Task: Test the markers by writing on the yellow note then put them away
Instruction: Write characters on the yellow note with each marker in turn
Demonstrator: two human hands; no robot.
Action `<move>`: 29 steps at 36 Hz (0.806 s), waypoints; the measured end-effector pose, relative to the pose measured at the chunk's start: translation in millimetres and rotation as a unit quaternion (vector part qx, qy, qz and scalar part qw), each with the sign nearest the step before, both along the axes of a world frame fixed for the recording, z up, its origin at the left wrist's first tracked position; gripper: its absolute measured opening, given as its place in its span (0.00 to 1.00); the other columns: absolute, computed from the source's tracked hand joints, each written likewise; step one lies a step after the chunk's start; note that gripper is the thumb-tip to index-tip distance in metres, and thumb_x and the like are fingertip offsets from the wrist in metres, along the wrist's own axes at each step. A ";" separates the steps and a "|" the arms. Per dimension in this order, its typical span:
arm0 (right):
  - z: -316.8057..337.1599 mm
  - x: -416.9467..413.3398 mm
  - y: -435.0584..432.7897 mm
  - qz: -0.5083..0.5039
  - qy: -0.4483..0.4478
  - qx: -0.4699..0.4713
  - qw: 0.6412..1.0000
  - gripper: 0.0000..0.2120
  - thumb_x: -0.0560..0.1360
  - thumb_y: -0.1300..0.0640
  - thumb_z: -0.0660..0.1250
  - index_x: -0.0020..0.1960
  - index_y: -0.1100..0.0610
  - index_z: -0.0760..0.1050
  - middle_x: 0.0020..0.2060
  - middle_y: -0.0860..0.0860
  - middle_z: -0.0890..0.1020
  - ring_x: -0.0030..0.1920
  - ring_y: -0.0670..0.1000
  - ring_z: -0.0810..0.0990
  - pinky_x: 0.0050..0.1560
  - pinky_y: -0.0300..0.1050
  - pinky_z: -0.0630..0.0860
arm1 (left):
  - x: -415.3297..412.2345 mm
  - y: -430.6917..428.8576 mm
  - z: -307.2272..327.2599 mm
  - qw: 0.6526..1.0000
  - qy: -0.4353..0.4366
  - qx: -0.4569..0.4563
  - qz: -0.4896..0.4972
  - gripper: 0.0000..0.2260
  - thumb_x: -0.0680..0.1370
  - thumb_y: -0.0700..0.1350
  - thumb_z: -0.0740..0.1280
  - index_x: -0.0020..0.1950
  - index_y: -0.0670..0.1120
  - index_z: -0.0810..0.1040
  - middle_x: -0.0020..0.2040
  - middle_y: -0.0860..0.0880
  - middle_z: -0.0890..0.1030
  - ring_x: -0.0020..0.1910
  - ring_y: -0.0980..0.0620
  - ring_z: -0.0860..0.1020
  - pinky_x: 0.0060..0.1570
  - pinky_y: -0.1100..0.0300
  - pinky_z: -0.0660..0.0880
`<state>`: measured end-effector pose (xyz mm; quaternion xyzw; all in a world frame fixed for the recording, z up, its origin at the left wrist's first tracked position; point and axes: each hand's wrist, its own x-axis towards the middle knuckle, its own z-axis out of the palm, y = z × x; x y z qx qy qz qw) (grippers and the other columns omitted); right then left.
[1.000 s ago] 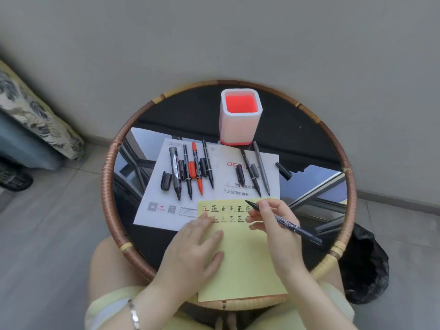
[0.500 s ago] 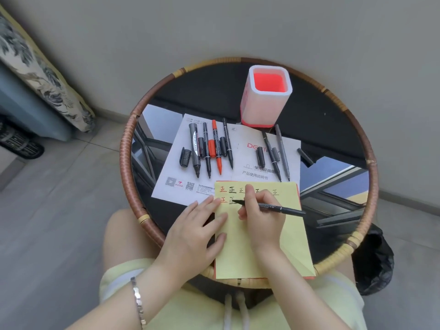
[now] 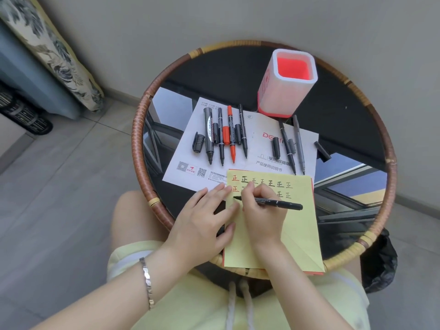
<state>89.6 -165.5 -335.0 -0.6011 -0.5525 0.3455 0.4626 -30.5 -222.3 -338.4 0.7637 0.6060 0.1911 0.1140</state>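
A yellow note (image 3: 297, 222) lies at the near edge of the round table, with two rows of written characters along its top. My right hand (image 3: 263, 210) grips a thin black marker (image 3: 281, 203), its tip pointing left at the note's left side under the second row. My left hand (image 3: 206, 220) rests flat with straight fingers on the note's left edge. Several uncapped markers, one of them red (image 3: 231, 136), lie in a row on a white instruction sheet (image 3: 259, 148) with loose caps beside them. Two more markers (image 3: 291, 146) lie right of them.
A white pen holder with a red inside (image 3: 289, 82) stands at the back of the glass-topped wicker table (image 3: 142, 125). A loose black cap (image 3: 322, 151) lies on the glass at the right. A black bag (image 3: 381, 260) sits on the floor at the right, a patterned cushion (image 3: 52, 51) at the left.
My right hand has moved the marker from the right end of the written rows to the note's left side, tip low over the paper. The camera has tilted downward.
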 end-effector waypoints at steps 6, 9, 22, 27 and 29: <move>-1.4 0.4 0.6 0.002 -0.005 0.001 1.000 0.23 0.72 0.64 0.66 0.24 0.50 0.61 0.22 0.44 0.72 0.25 0.43 0.67 0.29 0.31 0.63 | 0.8 -0.2 0.9 1.000 0.000 0.009 0.002 0.14 0.74 0.49 0.61 0.55 0.49 0.81 0.63 0.45 0.77 0.66 0.48 0.72 0.65 0.53 0.65; -0.4 -0.2 0.4 0.005 -0.004 0.005 1.000 0.21 0.72 0.62 0.65 0.24 0.50 0.61 0.21 0.43 0.72 0.25 0.42 0.67 0.30 0.30 0.64 | 1.0 -0.3 1.1 1.000 0.001 0.005 0.002 0.14 0.74 0.49 0.61 0.55 0.49 0.82 0.63 0.45 0.77 0.66 0.48 0.72 0.65 0.53 0.65; -1.9 -1.6 1.1 -0.003 -0.009 0.026 1.000 0.17 0.70 0.57 0.62 0.25 0.51 0.60 0.19 0.45 0.64 0.26 0.46 0.65 0.31 0.33 0.63 | -1.8 -0.8 3.0 1.000 -0.004 -0.010 -0.015 0.16 0.74 0.50 0.61 0.57 0.49 0.81 0.65 0.44 0.75 0.67 0.48 0.71 0.66 0.52 0.63; -1.6 0.5 1.5 0.005 0.022 0.011 1.000 0.19 0.70 0.59 0.63 0.24 0.49 0.61 0.20 0.42 0.72 0.25 0.41 0.68 0.31 0.29 0.65 | -3.2 -1.1 4.2 1.000 -0.014 -0.014 -0.016 0.16 0.73 0.50 0.61 0.57 0.49 0.81 0.66 0.45 0.75 0.67 0.48 0.71 0.66 0.53 0.62; -1.8 1.6 1.4 0.010 0.024 0.010 1.000 0.20 0.71 0.61 0.63 0.24 0.50 0.61 0.20 0.42 0.72 0.25 0.41 0.68 0.31 0.29 0.65 | -3.2 -0.8 4.4 1.000 -0.014 -0.018 -0.015 0.16 0.73 0.50 0.61 0.58 0.49 0.81 0.66 0.45 0.74 0.68 0.49 0.70 0.67 0.54 0.62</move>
